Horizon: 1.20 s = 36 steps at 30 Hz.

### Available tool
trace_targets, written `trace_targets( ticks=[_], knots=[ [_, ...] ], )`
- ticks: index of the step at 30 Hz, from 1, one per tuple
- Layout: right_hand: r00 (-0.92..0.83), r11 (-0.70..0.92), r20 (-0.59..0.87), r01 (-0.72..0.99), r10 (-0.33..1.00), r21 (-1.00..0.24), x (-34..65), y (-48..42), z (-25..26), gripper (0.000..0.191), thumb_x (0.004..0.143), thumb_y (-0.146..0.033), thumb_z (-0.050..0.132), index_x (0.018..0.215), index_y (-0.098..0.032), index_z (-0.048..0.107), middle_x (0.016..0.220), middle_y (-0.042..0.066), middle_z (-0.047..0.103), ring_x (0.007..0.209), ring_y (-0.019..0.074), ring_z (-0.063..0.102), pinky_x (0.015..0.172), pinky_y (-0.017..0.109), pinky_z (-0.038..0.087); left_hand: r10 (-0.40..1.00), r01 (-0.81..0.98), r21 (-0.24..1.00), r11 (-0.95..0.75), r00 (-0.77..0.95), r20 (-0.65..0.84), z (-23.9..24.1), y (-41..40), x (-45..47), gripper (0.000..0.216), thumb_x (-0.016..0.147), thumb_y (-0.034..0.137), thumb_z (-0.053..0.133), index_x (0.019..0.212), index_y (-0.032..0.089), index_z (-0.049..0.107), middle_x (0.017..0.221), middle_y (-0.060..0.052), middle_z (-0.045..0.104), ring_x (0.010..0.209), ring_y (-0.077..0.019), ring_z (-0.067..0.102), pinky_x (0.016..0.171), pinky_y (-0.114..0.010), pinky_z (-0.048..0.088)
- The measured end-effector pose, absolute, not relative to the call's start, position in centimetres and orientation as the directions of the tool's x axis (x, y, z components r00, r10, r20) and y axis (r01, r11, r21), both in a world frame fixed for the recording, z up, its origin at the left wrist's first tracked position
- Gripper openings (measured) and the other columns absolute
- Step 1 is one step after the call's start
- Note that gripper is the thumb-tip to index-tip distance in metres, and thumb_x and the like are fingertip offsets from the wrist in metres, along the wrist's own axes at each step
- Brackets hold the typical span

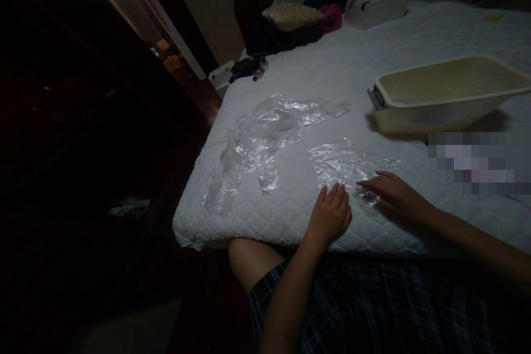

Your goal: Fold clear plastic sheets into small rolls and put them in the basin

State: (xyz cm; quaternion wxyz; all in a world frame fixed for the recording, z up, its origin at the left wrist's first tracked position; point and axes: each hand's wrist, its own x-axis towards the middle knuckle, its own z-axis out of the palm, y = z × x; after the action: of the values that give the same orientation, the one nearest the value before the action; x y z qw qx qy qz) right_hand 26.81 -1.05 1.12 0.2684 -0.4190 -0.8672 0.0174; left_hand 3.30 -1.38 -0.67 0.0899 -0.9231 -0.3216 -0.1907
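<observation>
My left hand (332, 211) lies palm down, fingers stretched out, at the near edge of a clear plastic bag (340, 161) spread on the white quilted mattress pad. Just to its right, my right hand (392, 192) reaches over the bag's right end with its fingers apart. A bunched bit of the plastic shows under that hand; I cannot tell whether it is gripped. More clear, crumpled plastic bags (265, 133) lie flat on the bed further left.
A cream plastic bin (456, 99) with a grey latch stands at the right, beside a blurred-out patch. Along the headboard are a white box (379, 8), a tan cushion (292, 16) and a rolled magenta cloth (331, 18). The bed (265, 221) drops to a dark floor at left.
</observation>
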Motion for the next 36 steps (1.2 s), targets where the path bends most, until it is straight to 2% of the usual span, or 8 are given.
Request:
trace_targets(
  ticks=[5, 9, 12, 14, 18, 23, 27, 36],
  knots=[
    [-0.343, 0.498, 0.422, 0.797, 0.839, -0.343, 25.1, -0.8, 1.2, 0.046, 0.079, -0.016, 0.047, 0.124, -0.019, 0.055, 0.107, 0.011, 0.07, 0.096, 0.0261, 0.065, 0.088, 0.045, 0.046, 0.551, 0.623, -0.037, -0.782, 0.717, 0.426, -0.6, -1.4, 3.3, 0.04, 0.095, 0.028, 0.04, 0.125, 0.008, 0.055, 0.14, -0.014, 0.052, 0.135, -0.0254, 0.043, 0.113, -0.047, 0.034],
    [-0.169, 0.305, 0.31, 0.831, 0.936, -0.466, 23.4, -0.5, 2.1, 0.034, 0.082, -0.024, 0.051, 0.114, -0.016, 0.056, 0.084, 0.011, 0.07, 0.08, 0.026, 0.065, 0.078, 0.041, 0.048, 0.551, 0.617, -0.028, -0.787, 0.721, 0.42, -0.7, -1.4, 3.3, 0.04, 0.095, 0.028, 0.039, 0.125, 0.008, 0.055, 0.137, -0.014, 0.054, 0.133, -0.0254, 0.044, 0.113, -0.047, 0.035],
    [-0.058, 0.181, 0.223, 0.791, 0.973, -0.584, 22.9, -0.1, 2.9, 0.026, 0.08, -0.033, 0.056, 0.102, -0.018, 0.057, 0.079, 0.009, 0.069, 0.07, 0.0236, 0.064, 0.067, 0.036, 0.048, 0.557, 0.619, -0.021, -0.786, 0.721, 0.413, -0.7, -1.4, 3.3, 0.04, 0.095, 0.027, 0.04, 0.126, 0.008, 0.054, 0.137, -0.014, 0.055, 0.133, -0.0249, 0.045, 0.113, -0.047, 0.034],
    [-0.076, 0.163, 0.157, 0.724, 0.985, -0.671, 23.0, 0.0, 3.5, 0.022, 0.078, -0.037, 0.058, 0.092, -0.02, 0.059, 0.08, 0.008, 0.069, 0.069, 0.0231, 0.064, 0.064, 0.035, 0.049, 0.557, 0.617, -0.02, -0.787, 0.723, 0.408, -0.7, -1.4, 3.3, 0.04, 0.095, 0.027, 0.04, 0.126, 0.008, 0.054, 0.137, -0.014, 0.055, 0.134, -0.0249, 0.044, 0.113, -0.047, 0.034],
    [-0.27, 0.175, 0.028, 0.539, 0.962, -0.824, 24.3, 0.0, 4.2, 0.029, 0.076, -0.049, 0.059, 0.083, -0.021, 0.065, 0.083, 0.008, 0.072, 0.077, 0.0249, 0.067, 0.072, 0.038, 0.052, 0.556, 0.612, -0.022, -0.791, 0.732, 0.395, -0.5, -1.4, 3.3, 0.039, 0.095, 0.028, 0.038, 0.124, 0.008, 0.056, 0.137, -0.013, 0.055, 0.133, -0.0252, 0.044, 0.113, -0.046, 0.034],
    [-0.32, 0.164, -0.031, 0.564, 0.947, -0.809, 25.5, -0.4, 4.6, 0.039, 0.077, -0.059, 0.059, 0.082, -0.022, 0.068, 0.085, 0.008, 0.073, 0.08, 0.0261, 0.068, 0.078, 0.04, 0.054, 0.555, 0.615, -0.032, -0.788, 0.732, 0.395, -0.5, -1.3, 3.3, 0.041, 0.096, 0.028, 0.036, 0.126, 0.007, 0.054, 0.136, -0.013, 0.055, 0.133, -0.0247, 0.044, 0.114, -0.046, 0.034],
    [-0.327, 0.216, 0.013, 0.592, 0.945, -0.777, 25.8, -0.3, 4.8, 0.042, 0.081, -0.062, 0.054, 0.086, -0.023, 0.07, 0.086, 0.007, 0.074, 0.081, 0.0257, 0.069, 0.078, 0.041, 0.055, 0.56, 0.615, -0.039, -0.788, 0.741, 0.371, -0.4, -1.4, 3.3, 0.04, 0.095, 0.028, 0.039, 0.126, 0.008, 0.053, 0.138, -0.014, 0.053, 0.134, -0.0246, 0.043, 0.113, -0.046, 0.034],
    [-0.227, 0.242, 0.128, 0.598, 0.965, -0.764, 25.1, 0.7, 4.9, 0.047, 0.081, -0.065, 0.052, 0.082, -0.022, 0.069, 0.082, 0.008, 0.072, 0.076, 0.0236, 0.068, 0.072, 0.039, 0.054, 0.542, 0.595, -0.06, -0.802, 0.766, 0.346, -0.1, -1.4, 3.1, 0.04, 0.095, 0.029, 0.04, 0.127, 0.01, 0.053, 0.14, -0.013, 0.052, 0.135, -0.0243, 0.042, 0.114, -0.047, 0.033]
  ],
)
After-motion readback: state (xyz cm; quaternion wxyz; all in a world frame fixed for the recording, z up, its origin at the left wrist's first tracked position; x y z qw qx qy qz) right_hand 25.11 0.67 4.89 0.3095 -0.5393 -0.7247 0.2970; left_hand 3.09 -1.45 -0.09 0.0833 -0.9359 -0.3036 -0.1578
